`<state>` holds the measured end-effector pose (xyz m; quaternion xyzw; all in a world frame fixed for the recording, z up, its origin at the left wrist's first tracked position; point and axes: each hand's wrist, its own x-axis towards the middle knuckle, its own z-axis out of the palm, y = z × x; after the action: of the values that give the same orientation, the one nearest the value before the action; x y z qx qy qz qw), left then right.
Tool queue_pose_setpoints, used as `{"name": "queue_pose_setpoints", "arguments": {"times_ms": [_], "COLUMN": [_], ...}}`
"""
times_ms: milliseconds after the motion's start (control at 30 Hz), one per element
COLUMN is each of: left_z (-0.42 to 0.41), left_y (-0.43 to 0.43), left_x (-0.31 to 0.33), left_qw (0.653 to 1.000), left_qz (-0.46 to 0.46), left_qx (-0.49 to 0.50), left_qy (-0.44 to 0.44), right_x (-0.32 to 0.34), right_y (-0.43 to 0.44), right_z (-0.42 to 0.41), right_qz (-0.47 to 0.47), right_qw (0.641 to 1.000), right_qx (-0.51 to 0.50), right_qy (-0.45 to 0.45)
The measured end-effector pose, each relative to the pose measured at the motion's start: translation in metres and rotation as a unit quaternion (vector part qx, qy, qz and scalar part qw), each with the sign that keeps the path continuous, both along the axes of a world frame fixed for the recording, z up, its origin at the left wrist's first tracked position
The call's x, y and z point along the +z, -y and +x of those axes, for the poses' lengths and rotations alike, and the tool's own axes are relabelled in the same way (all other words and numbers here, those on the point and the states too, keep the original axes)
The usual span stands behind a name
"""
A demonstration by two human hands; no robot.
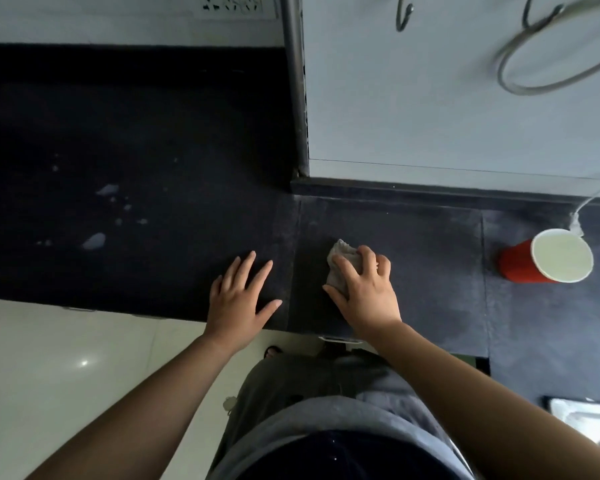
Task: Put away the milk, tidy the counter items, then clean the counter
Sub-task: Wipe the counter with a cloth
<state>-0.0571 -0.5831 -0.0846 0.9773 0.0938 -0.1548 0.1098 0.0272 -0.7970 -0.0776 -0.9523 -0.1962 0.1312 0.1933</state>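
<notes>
While the dark counter point(153, 133) fills most of the view, its surface is bare apart from a scatter of pale spilled drops and small puddles point(96, 240) on its left part and a red cup point(520, 263) standing near its right end. No milk carton is in sight, so the putting away and tidying look done, and the wiping seems to be the step in hand.

Behind the counter rises a pale wall or cabinet face point(447, 98) with hooks and a looped hose on it.

Flat on the counter near its front edge lies the left hand point(241, 296), fingers spread, holding nothing and seemingly bracing. Just to its right, the right hand point(364, 285) presses down on a bunched grey cloth point(342, 263), fingers curled over it and gripping it against the surface.

From the cloth, the spill lies well to the left and slightly farther back, beyond the left hand. That hand sits between cloth and spill, so a leftward sweep would probably need it lifted out of the way. It is also the nearer of the two to the puddles, which spread in a loose band running front to back.

Inside the cup, the white lining shows; whether any liquid is in it I cannot tell.
</notes>
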Motion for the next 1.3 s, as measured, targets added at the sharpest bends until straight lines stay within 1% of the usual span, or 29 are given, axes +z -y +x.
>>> {"name": "queue_pose_setpoints", "arguments": {"times_ms": [100,233,367,600,667,733,867,1000,1067,1167,1300], "left_z": [0.001,0.004,-0.002,-0.05,-0.066,-0.083,-0.106,-0.109,-0.106,-0.098,-0.082], "left_y": [0.001,0.0,-0.015,-0.088,-0.119,-0.153,-0.228,-0.3,-0.328,-0.355,-0.373], "left_x": [0.002,0.009,0.021,0.038,0.04,0.04,0.039,0.036,0.03,0.021,0.011], "left_qw": [1.0,0.999,0.996,0.983,0.979,0.979,0.982,0.984,0.986,0.988,0.988], "left_qz": [-0.009,-0.039,-0.082,-0.124,-0.127,-0.122,-0.11,-0.088,-0.074,-0.058,-0.052], "left_qx": [0.003,0.003,0.02,0.1,0.119,0.122,0.108,0.102,0.1,0.096,0.105], "left_qy": [0.002,-0.012,0.005,0.087,0.109,0.113,0.104,0.113,0.115,0.102,0.099], "right_x": [0.006,0.015,0.023,0.038,0.038,0.036,0.03,0.015,0.005,-0.007,-0.013], "right_y": [0.0,-0.01,-0.038,-0.126,-0.162,-0.202,-0.279,-0.341,-0.359,-0.37,-0.378], "right_z": [0.005,0.004,-0.013,-0.04,-0.05,-0.062,-0.083,-0.095,-0.1,-0.109,-0.089], "right_qz": [0.006,0.043,0.078,0.092,0.089,0.087,0.075,0.037,0.011,0.001,-0.01], "right_qw": [1.0,0.999,0.997,0.991,0.991,0.991,0.995,0.999,1.0,0.997,0.987], "right_qx": [0.0,-0.011,0.017,0.089,0.096,0.091,0.053,0.026,0.006,-0.049,-0.147], "right_qy": [-0.02,-0.03,-0.023,-0.039,-0.036,-0.034,-0.028,-0.016,0.007,0.056,0.058]}}
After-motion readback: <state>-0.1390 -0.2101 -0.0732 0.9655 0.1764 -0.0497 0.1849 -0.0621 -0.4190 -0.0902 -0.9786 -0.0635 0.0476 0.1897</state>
